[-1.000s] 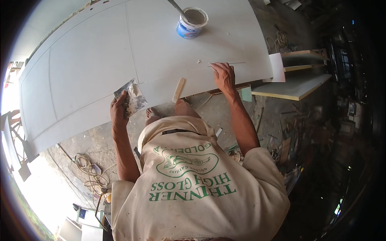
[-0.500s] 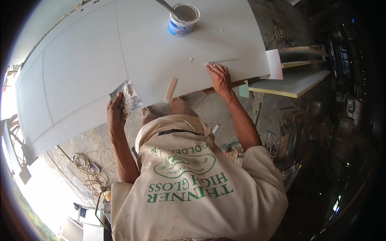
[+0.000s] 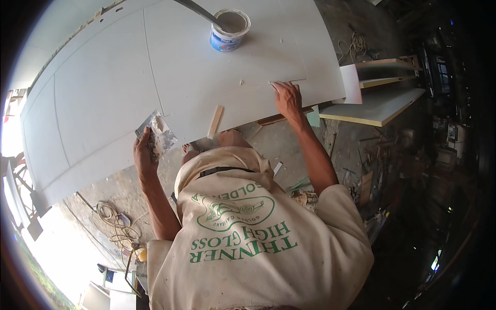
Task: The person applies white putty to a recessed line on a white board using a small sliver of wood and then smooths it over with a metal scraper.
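A pale grey panel (image 3: 103,88) with thin grooves lies before me. My left hand (image 3: 145,152) grips a flat, shiny plate (image 3: 164,138) smeared with white putty, held by the panel's near edge. Over the right part of the panel, my right hand (image 3: 289,101) is closed, fingertips down by a short groove. A thin edge shows at those fingertips; the rest of what they pinch is hidden. Farther back stands an uncovered blue and white tub (image 3: 225,42) of greyish paste, with a long flat stick (image 3: 199,11) leaning in it.
A small wooden strip (image 3: 216,121) lies at the panel's near edge, and a putty crumb (image 3: 242,82) farther in. Yellow-edged boards (image 3: 377,106) are stacked at right. Coiled cable (image 3: 111,219) lies on the floor at lower left; another coil (image 3: 356,44) is at far right.
My right hand has slid a little to the right along the groove. The left hand with the plate has shifted slightly left. The whole view has moved a little.
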Available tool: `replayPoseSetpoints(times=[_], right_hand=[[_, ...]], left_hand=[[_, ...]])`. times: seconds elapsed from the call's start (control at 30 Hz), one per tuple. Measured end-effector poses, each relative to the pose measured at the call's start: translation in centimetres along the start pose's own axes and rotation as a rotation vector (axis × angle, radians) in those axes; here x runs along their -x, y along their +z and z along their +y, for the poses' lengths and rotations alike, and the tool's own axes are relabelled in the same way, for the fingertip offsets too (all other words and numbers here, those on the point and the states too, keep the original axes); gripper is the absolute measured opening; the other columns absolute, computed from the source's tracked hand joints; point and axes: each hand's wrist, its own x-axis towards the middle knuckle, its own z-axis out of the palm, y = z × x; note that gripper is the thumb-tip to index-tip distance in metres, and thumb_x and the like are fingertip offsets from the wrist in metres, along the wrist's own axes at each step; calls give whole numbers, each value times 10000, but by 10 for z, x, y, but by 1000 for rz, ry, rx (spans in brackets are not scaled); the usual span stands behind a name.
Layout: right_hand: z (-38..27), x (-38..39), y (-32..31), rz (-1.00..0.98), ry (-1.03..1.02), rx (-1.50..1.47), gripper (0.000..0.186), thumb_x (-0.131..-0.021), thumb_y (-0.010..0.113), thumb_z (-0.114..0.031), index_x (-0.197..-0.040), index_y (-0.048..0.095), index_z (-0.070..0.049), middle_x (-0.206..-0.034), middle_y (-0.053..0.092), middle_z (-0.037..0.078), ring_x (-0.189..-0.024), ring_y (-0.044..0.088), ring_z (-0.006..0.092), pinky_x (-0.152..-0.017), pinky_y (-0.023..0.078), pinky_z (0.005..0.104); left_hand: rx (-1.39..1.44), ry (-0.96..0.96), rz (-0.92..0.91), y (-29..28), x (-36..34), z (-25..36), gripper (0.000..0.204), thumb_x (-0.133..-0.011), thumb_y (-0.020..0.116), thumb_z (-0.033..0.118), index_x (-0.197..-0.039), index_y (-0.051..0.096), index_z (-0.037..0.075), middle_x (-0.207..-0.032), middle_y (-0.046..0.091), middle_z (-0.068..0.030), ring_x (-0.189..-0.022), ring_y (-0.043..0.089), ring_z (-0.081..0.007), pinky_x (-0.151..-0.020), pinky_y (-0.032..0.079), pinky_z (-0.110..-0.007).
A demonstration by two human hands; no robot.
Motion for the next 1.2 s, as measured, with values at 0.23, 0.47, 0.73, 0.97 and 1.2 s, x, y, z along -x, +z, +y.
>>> replayPoseSetpoints(times=[0.23,0.47,0.73,0.97,1.2], right_hand=[[-70,-15,19,-107,-56,-99,198,-877,660,-77,-1062,726,-52,-1042,737,79,-1013,653,243,-908,446,413],[-81,-43,21,-56,-197,-100,227,-874,644,-66,-1084,729,-57,-1068,733,65,-1031,638,243,-890,455,409],[-9,-5,-11,-26,5,-188,226,-867,654,-80,-1074,738,-47,-1078,732,95,-1052,644,272,-902,458,426],[-32,24,1,27,-184,56,284,-855,649,-60,-1125,729,-26,-1187,704,67,-1123,620,231,-916,454,425],[-61,5,-32,-6,-195,21,276,-854,640,-46,-1113,734,-34,-1159,711,71,-1081,624,227,-920,453,409]], left_hand=[[34,-7,-99,2,2,5,207,-1027,628,193,-1062,676,-5,-908,733,-62,-694,704,-138,-611,584,-284],[-2,-16,-142,4,1,10,210,-1026,630,196,-1072,678,-3,-906,735,-54,-699,708,-134,-625,590,-281],[-15,-14,-123,-8,0,7,205,-1030,627,194,-1065,681,0,-902,735,-50,-701,703,-122,-628,586,-277],[-73,-22,-148,9,12,20,202,-1031,623,192,-1057,677,-1,-895,729,-48,-691,698,-121,-622,582,-277],[-127,-23,-238,39,22,35,197,-998,674,186,-1058,663,0,-888,721,-55,-683,698,-124,-627,601,-280]])
